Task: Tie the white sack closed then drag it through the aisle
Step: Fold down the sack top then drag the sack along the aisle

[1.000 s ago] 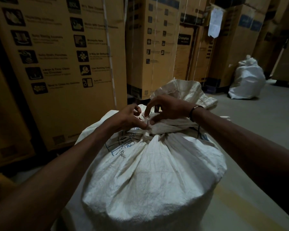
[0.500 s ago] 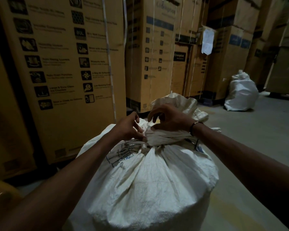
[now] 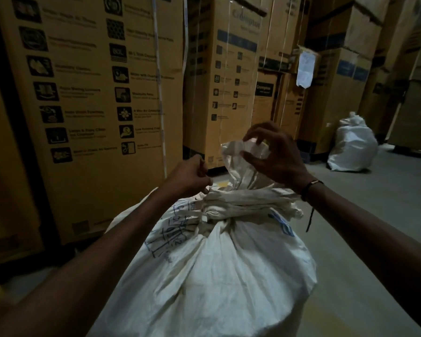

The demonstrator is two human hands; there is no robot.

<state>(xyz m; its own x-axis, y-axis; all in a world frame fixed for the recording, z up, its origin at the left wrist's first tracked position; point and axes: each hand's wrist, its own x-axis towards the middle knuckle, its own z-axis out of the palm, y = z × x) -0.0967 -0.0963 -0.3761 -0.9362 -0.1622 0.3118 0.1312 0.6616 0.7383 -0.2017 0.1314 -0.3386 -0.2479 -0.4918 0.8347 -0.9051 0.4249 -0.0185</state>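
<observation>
You're in the tie-off step; dragging isn't started. The sack [image 3: 212, 276] stands upright on the floor [image 3: 374, 215] right in front of you, boxes [image 3: 95, 105] just to its left, open aisle to the right. Its neck [image 3: 243, 205] is gathered and wrapped with several turns of white strip, so the mouth looks closed, but I can't tell from here whether the knot is locked. Your left hand [image 3: 192, 175] is curled into a fist at the left end of the wrap, apparently pinching the strip end, though the end itself is hidden behind your fingers. Your right hand [image 3: 274, 156] is up above the wrap, fingers and thumb curved in a loose claw around the flap [image 3: 241, 154] of spare cloth that sticks up from the neck; it's touching or about to grab, and a firm grip isn't visible. Next move, as I judge it: keep tension with the left, cinch until the wrap stops slipping, then check it holds. For the drag you need a solid two-hand grip on the flap or neck above the tie, pulling low along the floor toward the aisle. Risk: the wrap loosens if you pull before it's locked. A second sack [image 3: 353, 147] sits well apart by the far boxes, off your line.
</observation>
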